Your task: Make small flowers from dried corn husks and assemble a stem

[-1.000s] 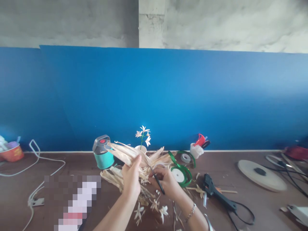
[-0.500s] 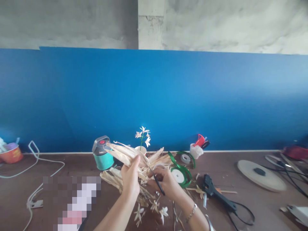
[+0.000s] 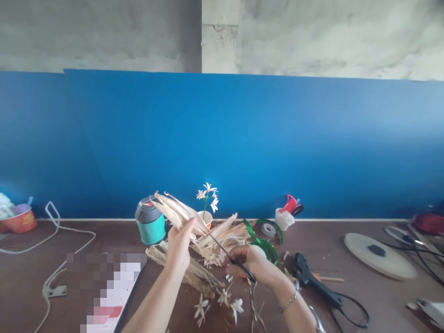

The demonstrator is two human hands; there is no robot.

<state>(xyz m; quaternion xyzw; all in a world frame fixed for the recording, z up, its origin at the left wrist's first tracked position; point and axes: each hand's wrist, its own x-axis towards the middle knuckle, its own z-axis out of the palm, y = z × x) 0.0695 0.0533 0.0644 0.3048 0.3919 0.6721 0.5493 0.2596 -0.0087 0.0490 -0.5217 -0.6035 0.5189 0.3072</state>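
My left hand (image 3: 179, 245) is closed round a bundle of pale dried corn husks (image 3: 175, 213), whose tips point up and to the left. My right hand (image 3: 250, 264) grips a pair of scissors (image 3: 226, 253) with dark handles; the blades reach toward the lower end of the bundle. Whether they touch the husk cannot be made out. More husks lie on the table behind and below my hands. Several cream husk flowers (image 3: 224, 297) lie in front, and a green stem with similar flowers (image 3: 207, 194) stands in a paper cup (image 3: 207, 218).
A teal-and-grey canister (image 3: 151, 229) stands behind my left hand. Green ribbon (image 3: 270, 247) and a tape roll (image 3: 268, 229) lie behind my right hand. A black glue gun (image 3: 314, 280) with its cord and a round disc (image 3: 378, 256) are on the right. White cable (image 3: 78, 233) crosses the left.
My left hand has shifted a little left with the husks. My right hand has drawn back to the right with the scissors, so more of the blades shows.
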